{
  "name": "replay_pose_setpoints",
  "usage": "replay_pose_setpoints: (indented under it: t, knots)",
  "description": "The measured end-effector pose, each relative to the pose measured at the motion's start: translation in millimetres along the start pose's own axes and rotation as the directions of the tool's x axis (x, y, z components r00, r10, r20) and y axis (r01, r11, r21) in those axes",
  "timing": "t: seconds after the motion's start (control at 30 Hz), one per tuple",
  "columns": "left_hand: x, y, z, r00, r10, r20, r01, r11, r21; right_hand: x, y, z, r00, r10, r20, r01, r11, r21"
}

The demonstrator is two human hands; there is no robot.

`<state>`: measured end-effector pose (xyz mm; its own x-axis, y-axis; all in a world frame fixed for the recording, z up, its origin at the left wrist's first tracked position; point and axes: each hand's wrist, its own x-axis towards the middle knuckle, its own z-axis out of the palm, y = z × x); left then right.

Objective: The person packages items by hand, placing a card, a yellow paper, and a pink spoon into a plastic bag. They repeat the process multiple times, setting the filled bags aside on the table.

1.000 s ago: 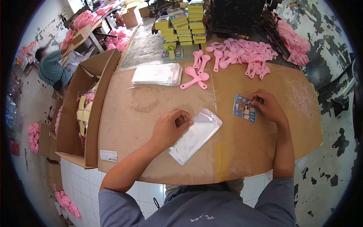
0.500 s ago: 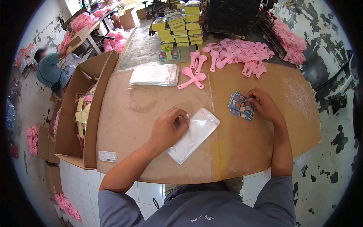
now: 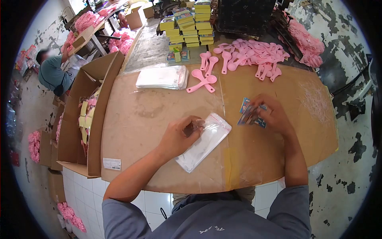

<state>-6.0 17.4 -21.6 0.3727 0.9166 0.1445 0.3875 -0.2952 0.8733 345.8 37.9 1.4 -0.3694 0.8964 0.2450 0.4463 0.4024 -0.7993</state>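
Note:
My left hand (image 3: 181, 134) is closed on the upper edge of a clear plastic bag (image 3: 205, 141), which lies slanted on the cardboard table cover. My right hand (image 3: 270, 113) is over the small blue printed cards (image 3: 244, 104) and pinches one blurred card between its fingers. Behind my left hand lies a stack of clear bags (image 3: 161, 78). Two crossed pink spoons (image 3: 201, 82) rest beside that stack, with more pink spoons (image 3: 254, 53) piled farther back.
Stacked yellow-edged card bundles (image 3: 183, 30) stand at the back. An open carton (image 3: 107, 95) with packed items borders the table's left side. Thin clear strips (image 3: 314, 101) lie at right. A person (image 3: 53, 73) sits at far left.
My right hand has lifted a card a little and tilted it leftward off the others. My left hand has shifted slightly right along the bag's edge.

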Motion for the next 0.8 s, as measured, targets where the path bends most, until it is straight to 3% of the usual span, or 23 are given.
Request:
replay_pose_setpoints:
  t: [0.07, 0.17, 0.27, 0.37, 0.47, 0.57, 0.67, 0.77, 0.8]
  knots:
    - [0, 1, -2, 0.999, -0.041, 0.026, 0.041, 0.999, 0.002, 2, -12, 23, 0.981, -0.133, 0.144, 0.122, 0.989, 0.085]
    - [0, -2, 0, 0.999, -0.038, 0.019, 0.039, 0.997, -0.061, 6, -29, 52, 0.918, -0.308, 0.248, 0.313, 0.949, 0.021]
    - [0, -5, 3, 0.996, -0.087, 0.03, 0.092, 0.901, -0.424, 6, -28, 60, 0.9, -0.319, 0.299, 0.378, 0.911, -0.165]
    - [2, -16, 1, 0.995, -0.052, 0.082, 0.094, 0.711, -0.697, 1, -4, 55, 0.961, -0.212, 0.175, 0.219, 0.976, -0.017]
    - [3, -1, -9, 0.984, -0.085, 0.156, 0.172, 0.672, -0.72, 4, -24, 44, 0.99, 0.139, 0.026, -0.138, 0.989, -0.05]
    - [0, -1, -8, 0.978, -0.102, 0.183, 0.199, 0.721, -0.663, 8, -32, 48, 0.996, 0.071, -0.057, -0.068, 0.997, 0.049]
    - [-3, 2, -3, 0.979, -0.106, 0.176, 0.195, 0.755, -0.626, 11, -51, 57, 0.977, 0.132, -0.165, -0.079, 0.953, 0.292]
    - [-5, 5, -1, 0.978, -0.111, 0.176, 0.196, 0.775, -0.601, 14, -64, 56, 0.977, 0.085, -0.197, -0.034, 0.968, 0.249]
    - [-6, 6, -1, 0.979, -0.107, 0.175, 0.192, 0.778, -0.598, 15, -66, 52, 0.988, 0.016, -0.156, 0.0, 0.994, 0.106]
